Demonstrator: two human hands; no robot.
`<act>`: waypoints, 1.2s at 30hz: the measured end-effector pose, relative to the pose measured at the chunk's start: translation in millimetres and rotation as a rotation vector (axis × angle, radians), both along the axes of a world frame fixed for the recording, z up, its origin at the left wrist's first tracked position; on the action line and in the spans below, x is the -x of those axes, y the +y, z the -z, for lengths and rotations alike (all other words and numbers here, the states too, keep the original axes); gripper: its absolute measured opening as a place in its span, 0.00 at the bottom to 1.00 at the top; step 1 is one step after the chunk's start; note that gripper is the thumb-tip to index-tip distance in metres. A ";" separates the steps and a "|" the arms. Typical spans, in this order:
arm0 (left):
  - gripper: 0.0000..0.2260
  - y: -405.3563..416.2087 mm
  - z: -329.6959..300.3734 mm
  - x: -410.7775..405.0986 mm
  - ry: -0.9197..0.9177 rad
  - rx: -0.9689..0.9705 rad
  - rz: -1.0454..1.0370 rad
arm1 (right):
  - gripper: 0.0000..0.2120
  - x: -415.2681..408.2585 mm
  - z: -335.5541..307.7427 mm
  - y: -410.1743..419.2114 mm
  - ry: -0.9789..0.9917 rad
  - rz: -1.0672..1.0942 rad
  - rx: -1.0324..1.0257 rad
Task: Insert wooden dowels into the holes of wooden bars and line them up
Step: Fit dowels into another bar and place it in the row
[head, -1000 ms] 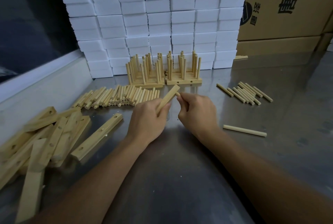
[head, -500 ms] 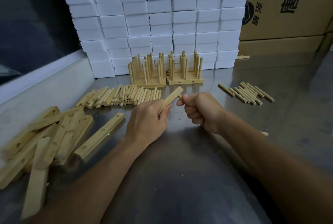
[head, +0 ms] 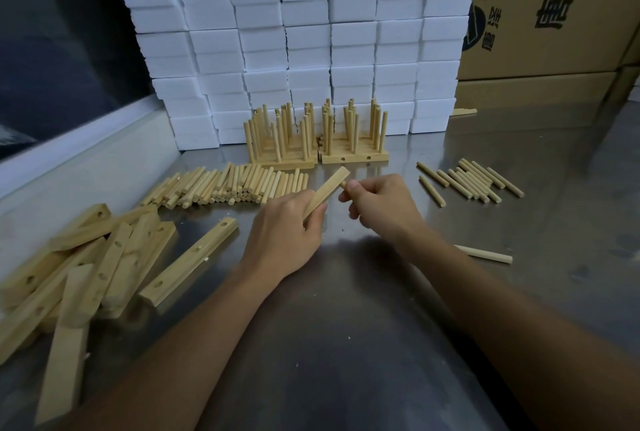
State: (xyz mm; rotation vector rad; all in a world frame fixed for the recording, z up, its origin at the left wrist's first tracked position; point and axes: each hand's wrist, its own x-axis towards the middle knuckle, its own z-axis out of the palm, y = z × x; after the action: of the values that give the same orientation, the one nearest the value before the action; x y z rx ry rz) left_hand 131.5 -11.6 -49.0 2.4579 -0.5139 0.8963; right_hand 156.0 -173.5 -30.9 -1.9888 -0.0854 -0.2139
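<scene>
Head view, starting at your far left: a loose heap of wooden bars [head: 86, 264] lies on the steel table [head: 346, 344], the bars crossing one another at angles, several showing drilled holes. One single bar [head: 188, 262] lies just right of the heap, angled away from you, with holes along its top face. Behind these, a long row of loose dowels [head: 225, 186] lies flat, packed side by side.

Your left hand [head: 287, 233] is curled round the lower part of the held bar [head: 327, 193], which tilts up and to the right, its far end free. Your right hand [head: 377, 203] is clenched just beside that end, thumb and forefinger pinching the dowel in hand [head: 343, 184], of which only a short tip shows, touching the bar near its upper end. You cannot tell from here whether the tip sits in a hole.

Beyond your hands, two finished sets [head: 317, 139] stand side by side against a wall of white foam blocks [head: 294, 32], their dowels upright in bars lined up flat.

Right of your hands, a small group of dowels [head: 471, 182] lies flat, and one lone dowel [head: 485, 254] lies nearer you, partly behind your right forearm. Cardboard boxes [head: 554, 14] fill the far right corner.
</scene>
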 end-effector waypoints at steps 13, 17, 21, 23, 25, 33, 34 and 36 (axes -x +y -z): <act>0.10 10.4 0.3 -9.5 0.238 0.500 -0.098 | 0.17 -9.2 4.0 -34.5 -0.208 0.217 0.441; 0.10 16.3 0.7 -13.4 0.365 0.784 -0.157 | 0.11 -7.7 -0.2 -47.2 -0.174 0.308 0.639; 0.09 19.2 1.2 -17.0 0.403 0.907 -0.116 | 0.17 -9.8 -1.0 -60.6 0.022 0.418 0.767; 0.09 19.9 2.3 -18.1 0.411 0.933 -0.070 | 0.15 -11.2 0.8 -65.6 0.114 0.446 0.778; 0.11 20.6 3.3 -19.1 0.417 0.898 -0.048 | 0.13 -11.6 1.3 -67.9 0.144 0.466 0.754; 0.12 17.4 2.4 -15.5 0.437 0.846 -0.053 | 0.05 -16.2 3.1 -70.1 0.066 0.462 0.661; 0.11 16.9 2.0 -14.7 0.441 0.849 -0.044 | 0.04 -16.4 2.9 -69.0 0.056 0.446 0.657; 0.10 16.3 1.2 -14.0 0.444 0.858 -0.035 | 0.05 -17.0 3.1 -66.3 0.052 0.400 0.672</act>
State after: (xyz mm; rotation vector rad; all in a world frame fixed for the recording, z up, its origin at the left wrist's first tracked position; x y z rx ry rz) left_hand 145.4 4.8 -50.2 1.7738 0.0793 0.4134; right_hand 172.9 -239.8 -34.0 -2.6694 0.3173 -0.4316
